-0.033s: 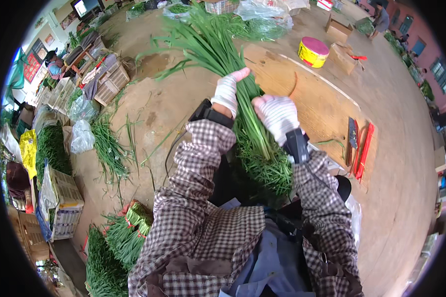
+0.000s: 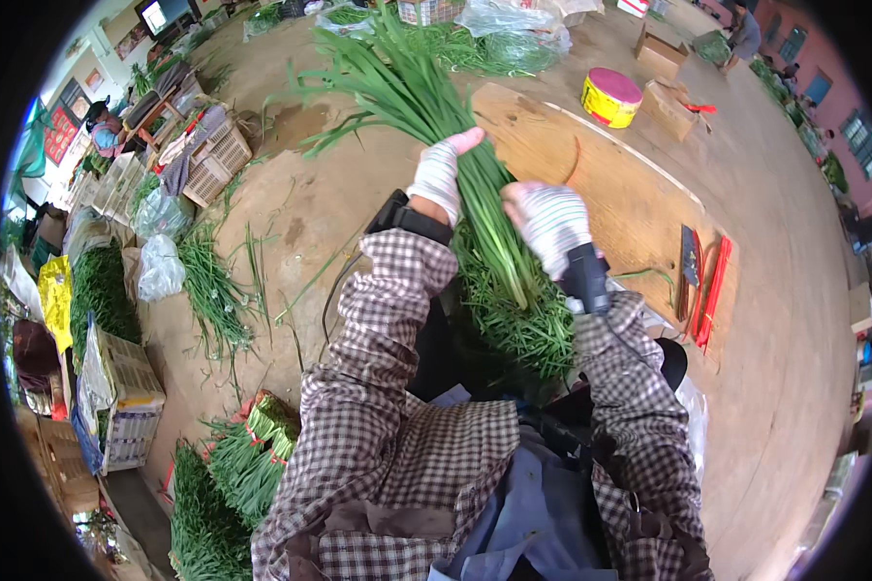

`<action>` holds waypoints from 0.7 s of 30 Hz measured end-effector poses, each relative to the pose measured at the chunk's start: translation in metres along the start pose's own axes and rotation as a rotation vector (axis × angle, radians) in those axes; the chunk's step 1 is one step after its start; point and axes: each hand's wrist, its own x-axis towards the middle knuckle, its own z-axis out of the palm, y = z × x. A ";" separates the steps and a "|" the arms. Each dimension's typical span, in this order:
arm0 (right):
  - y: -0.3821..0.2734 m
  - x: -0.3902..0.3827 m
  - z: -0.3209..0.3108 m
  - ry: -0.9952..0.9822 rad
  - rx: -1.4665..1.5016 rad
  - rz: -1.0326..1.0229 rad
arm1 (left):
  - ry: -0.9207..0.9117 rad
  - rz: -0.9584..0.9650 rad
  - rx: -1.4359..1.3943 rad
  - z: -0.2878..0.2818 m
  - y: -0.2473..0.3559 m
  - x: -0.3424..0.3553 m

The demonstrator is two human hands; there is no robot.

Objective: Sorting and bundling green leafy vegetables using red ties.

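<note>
My left hand (image 2: 437, 179) gripped the bunch (image 2: 484, 189), thumb across, likely keeping stalks together. Right hand (image 2: 549, 221) curled at its edge; couldn't tell if gripping. Bunch slanted over loose greens (image 2: 547, 344), leaves outward, probably keeping stalk ends near me.

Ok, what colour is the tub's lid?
The lid is dark pink; the head view shows it best.

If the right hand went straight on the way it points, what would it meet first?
The right hand would probably meet the green bunch, just ahead; whether they touch is unclear.
</note>
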 end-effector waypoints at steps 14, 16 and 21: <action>0.058 -0.190 -0.051 0.314 1.486 0.428 | -0.067 0.333 -0.080 -0.038 0.075 0.008; 0.026 -0.144 -0.039 -0.153 0.897 0.424 | -0.053 0.308 -0.068 -0.021 0.068 -0.003; -0.018 -0.025 -0.020 0.154 0.067 0.042 | -0.110 0.167 -0.084 0.012 0.035 -0.024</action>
